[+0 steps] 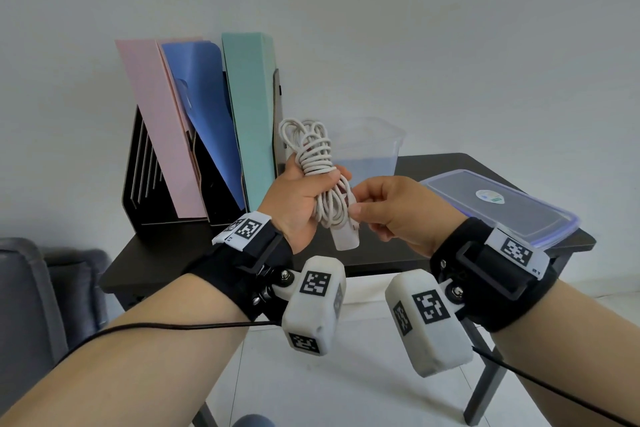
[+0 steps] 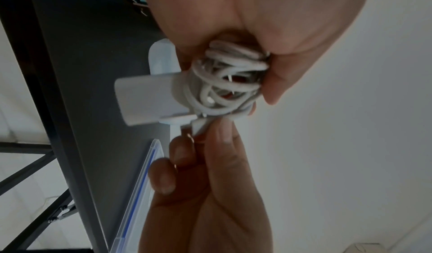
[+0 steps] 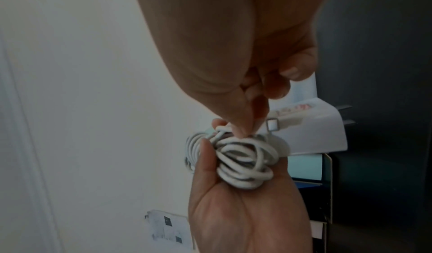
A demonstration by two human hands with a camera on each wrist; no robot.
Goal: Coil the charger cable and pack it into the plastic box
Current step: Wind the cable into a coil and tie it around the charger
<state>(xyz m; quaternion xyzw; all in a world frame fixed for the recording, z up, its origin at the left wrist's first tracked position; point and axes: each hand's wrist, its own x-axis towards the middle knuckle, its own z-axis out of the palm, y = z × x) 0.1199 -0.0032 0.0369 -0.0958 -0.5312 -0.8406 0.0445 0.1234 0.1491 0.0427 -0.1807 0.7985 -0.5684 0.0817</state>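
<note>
Left hand: our left hand [image 1: 300, 199] is clamped around the charger cable [image 1: 313, 156], bundled in loops, held up above the table's front edge.
Right hand: our right hand [image 1: 388, 210] pinches the cable's free end beside the white charger block [image 1: 346, 237].
Step in hand: we judge the coil nearly done; we should tuck the end under a loop while the left grip stays firm, so nothing springs loose.
Plastic box: the plastic box [image 1: 367, 149] stands open mid-table at the back; its lid [image 1: 502, 204] lies near the right edge.
Table: dark table [image 1: 173, 253], file holder [image 1: 194, 135] with folders at back left.
Room: pale wall, light floor tiles.
</note>
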